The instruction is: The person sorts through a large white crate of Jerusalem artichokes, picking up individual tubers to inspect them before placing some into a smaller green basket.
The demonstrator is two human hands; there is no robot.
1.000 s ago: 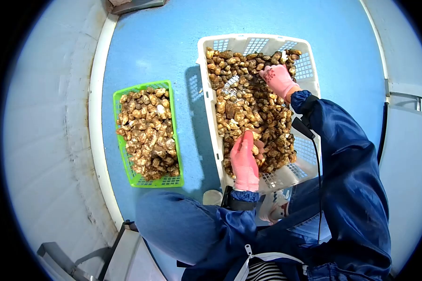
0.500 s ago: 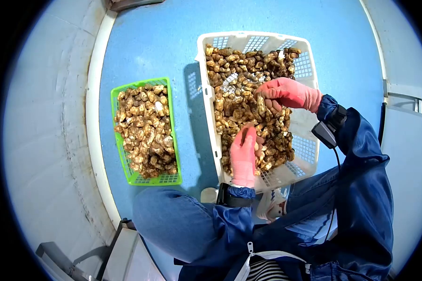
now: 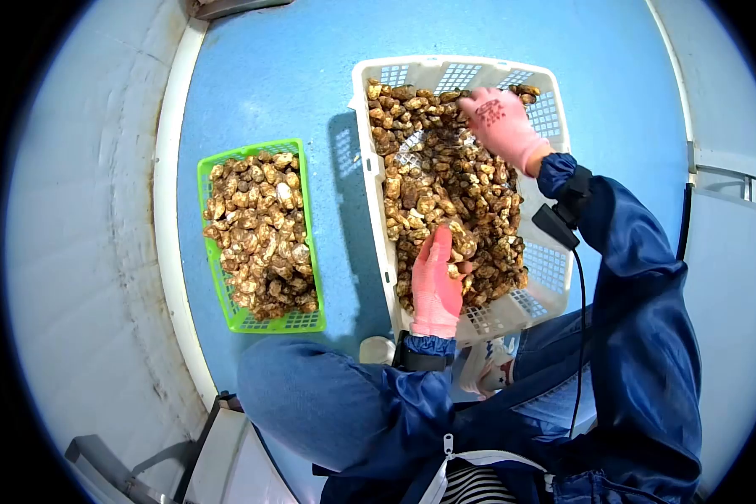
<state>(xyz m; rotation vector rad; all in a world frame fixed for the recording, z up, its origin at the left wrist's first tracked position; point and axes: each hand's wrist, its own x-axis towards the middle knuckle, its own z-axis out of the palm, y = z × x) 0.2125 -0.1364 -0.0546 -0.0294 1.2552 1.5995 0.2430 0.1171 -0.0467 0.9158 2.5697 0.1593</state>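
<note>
The blue bench was seen to carry two containers, and the work in hand was judged to be the sorting of small brown knobbly pieces out of one and into the other. The white crate, at about one o'clock from the person's lap, was the larger; a deep heap of pieces was spread over most of its floor, with bare lattice showing only at the four o'clock corner and in strips along the far edge, so that most of the sorting was judged to be left. The green basket, at about ten o'clock and well apart from the crate, was filled nearly to its rim with picked pieces, and little room was thought to remain in it. The right hand, in a pink glove, was laid palm-down on the heap at the crate's far right corner; whether its grip was closed on anything could not be told. The left hand, gloved likewise, was held at the crate's near edge with its grip closed around one piece lifted slightly from the heap. Dark printed marks were seen on the back of the right glove, but they could not be read; no other brand or label was found.
</note>
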